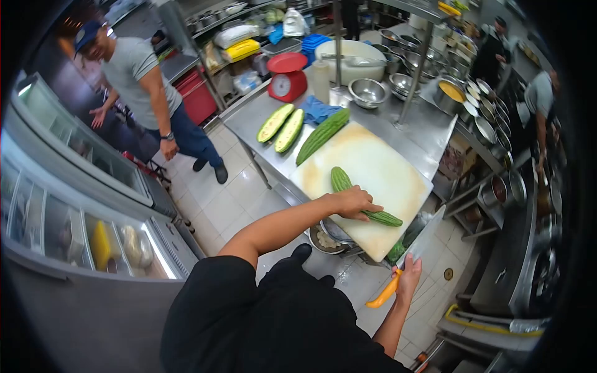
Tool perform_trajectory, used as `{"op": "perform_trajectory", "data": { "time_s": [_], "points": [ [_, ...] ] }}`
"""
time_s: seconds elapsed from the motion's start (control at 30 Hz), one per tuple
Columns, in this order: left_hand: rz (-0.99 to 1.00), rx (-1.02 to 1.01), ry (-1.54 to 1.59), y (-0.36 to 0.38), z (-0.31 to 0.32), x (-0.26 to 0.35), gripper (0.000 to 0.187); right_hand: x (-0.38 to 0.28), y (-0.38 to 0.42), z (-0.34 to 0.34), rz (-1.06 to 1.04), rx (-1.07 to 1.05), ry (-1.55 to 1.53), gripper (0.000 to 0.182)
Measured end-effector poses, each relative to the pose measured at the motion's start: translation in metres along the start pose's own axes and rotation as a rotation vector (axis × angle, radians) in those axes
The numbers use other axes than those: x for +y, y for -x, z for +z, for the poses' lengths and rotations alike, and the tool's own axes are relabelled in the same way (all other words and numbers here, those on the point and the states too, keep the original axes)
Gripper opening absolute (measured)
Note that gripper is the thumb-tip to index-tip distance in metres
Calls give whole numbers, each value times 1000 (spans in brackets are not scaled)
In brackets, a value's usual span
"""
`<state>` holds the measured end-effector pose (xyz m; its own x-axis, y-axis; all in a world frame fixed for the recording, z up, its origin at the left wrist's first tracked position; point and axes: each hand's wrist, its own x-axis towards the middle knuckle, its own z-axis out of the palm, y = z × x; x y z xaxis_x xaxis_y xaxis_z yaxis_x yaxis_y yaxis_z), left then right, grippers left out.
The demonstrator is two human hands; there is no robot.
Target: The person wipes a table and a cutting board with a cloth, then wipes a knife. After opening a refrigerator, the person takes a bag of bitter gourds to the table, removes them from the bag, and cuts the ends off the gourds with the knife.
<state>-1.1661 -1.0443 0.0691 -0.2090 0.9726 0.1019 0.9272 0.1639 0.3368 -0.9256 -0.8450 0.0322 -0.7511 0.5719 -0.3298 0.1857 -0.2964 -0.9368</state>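
Observation:
My left hand (356, 202) lies over a green bitter melon (341, 179), its fingers closed around the middle. That melon rests on a white cutting board (367, 149) stained brown along the edges. Off the board's near right side, my right hand (408, 275) grips a knife with an orange handle (387, 291); its wide blade (426, 234) points up and away, apart from the melon. Another whole bitter melon (323, 136) lies along the board's far left edge. Beside it are two halved bitter melons (282, 127), cut faces up, their middles pale.
On the steel table (249, 124) stand a red scale (288, 78), a squeeze bottle (321, 81), a blue cloth (320, 110) and a steel bowl (367, 92). A person (140, 81) stands at left by the glass-topped fridge (93, 230). Two other people are at right near stacked pots.

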Motion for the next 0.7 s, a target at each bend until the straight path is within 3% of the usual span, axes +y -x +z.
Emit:
{"op": "perform_trajectory", "data": {
  "time_s": [0.17,0.23,0.3,0.47,0.7],
  "points": [
    [67,102,25,5,14,-13,50,-2,0,-9,-14,-28,28,20],
    [135,210,118,5,15,-10,48,-9,13,-3,67,61,47,20],
    [45,109,114,-2,1,9,47,-2,15,-8,66,-8,86,25],
    [-12,168,91,-12,-2,26,41,1,35,0,113,-68,8,33],
    [-175,21,180,-22,-5,30,40,18,29,6,82,-157,-144,30]
  ]
}}
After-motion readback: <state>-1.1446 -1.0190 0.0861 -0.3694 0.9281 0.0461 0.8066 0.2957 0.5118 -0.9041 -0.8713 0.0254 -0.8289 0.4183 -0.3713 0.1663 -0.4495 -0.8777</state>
